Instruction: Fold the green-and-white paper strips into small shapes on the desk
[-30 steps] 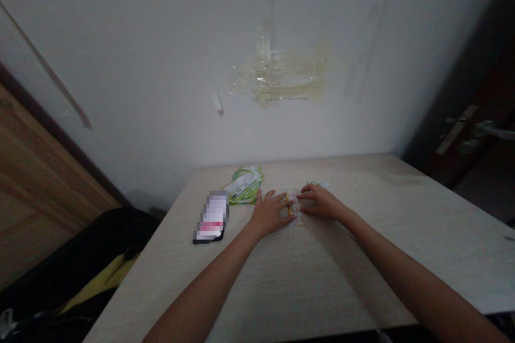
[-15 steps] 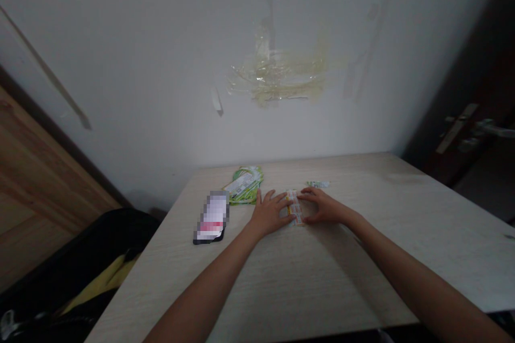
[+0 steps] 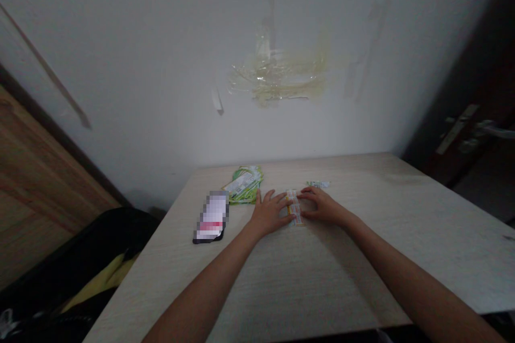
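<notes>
A small printed paper strip [image 3: 296,209], white with orange and yellow marks, lies flat on the table between my two hands. My left hand [image 3: 269,215] rests with its fingers spread, the fingertips touching the strip's left side. At the strip's right edge is my right hand [image 3: 324,207], its fingers apart and curved, with fingertips on or close to the paper. Neither hand grips anything that I can make out. Just beyond my right hand lies a small green and white scrap [image 3: 317,184].
Green and white printed packaging [image 3: 245,185] lies at the back left of the table [image 3: 257,284]. In front of it is a phone [image 3: 212,217] with a blurred screen. Behind stands a wall [image 3: 169,64] with old tape [image 3: 277,77]. A dark bag [image 3: 92,257] sits left of the table.
My right thumb has shifted slightly up and left along the strip's right edge. The left hand and the strip look the same.
</notes>
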The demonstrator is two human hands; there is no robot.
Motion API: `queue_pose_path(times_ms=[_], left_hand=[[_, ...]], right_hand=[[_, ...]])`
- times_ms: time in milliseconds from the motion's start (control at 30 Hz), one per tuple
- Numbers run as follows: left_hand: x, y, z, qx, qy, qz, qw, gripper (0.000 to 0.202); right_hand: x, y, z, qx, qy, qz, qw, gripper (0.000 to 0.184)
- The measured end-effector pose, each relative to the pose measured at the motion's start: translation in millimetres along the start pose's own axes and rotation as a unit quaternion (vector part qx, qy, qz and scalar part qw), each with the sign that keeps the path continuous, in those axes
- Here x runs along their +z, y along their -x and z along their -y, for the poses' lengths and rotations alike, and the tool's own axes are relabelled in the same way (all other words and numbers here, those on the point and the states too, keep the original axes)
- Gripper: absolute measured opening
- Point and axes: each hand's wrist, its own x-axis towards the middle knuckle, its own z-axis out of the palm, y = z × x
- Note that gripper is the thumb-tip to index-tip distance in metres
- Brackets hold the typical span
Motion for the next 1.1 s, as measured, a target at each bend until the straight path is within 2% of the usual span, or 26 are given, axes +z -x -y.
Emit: queue_pose_path(times_ms=[267,467,667,767,933,1000,1100], left_hand=[[-0.8,1,0,0.004,-0.001,-0.010,1.000,0.050],[-1.8,0,-2,-0.003,0.004,0.002,1.000,0.051],[-1.7,0,-1,-0.005,0.009,0.009,1.000,0.052],[-0.3,0,0,-0.001,0.010,0.003,1.000,0.051],[2.3,0,1,0.001,0.008,-0.007,1.000,0.049],[2.7,0,1,-0.001,0.007,-0.009,1.000,0.049],[2.5,0,0,-0.004,0.010,-0.009,1.000,0.050]], right_hand=[[-4,3,4,0.002,0.017,0.023,1.000,0.070],[-4,6,2,0.000,0.010,0.042,0.999,0.085],[-2,8,-3,0.001,-0.016,0.045,0.999,0.088],[-2,7,-5,-0.001,-0.039,0.025,0.999,0.072],[-3,3,-7,-0.013,-0.068,-0.008,0.998,0.026],[-3,3,-7,-0.020,-0.075,-0.012,0.997,0.017],[-1,3,-9,-0.022,-0.079,-0.011,0.997,0.015]])
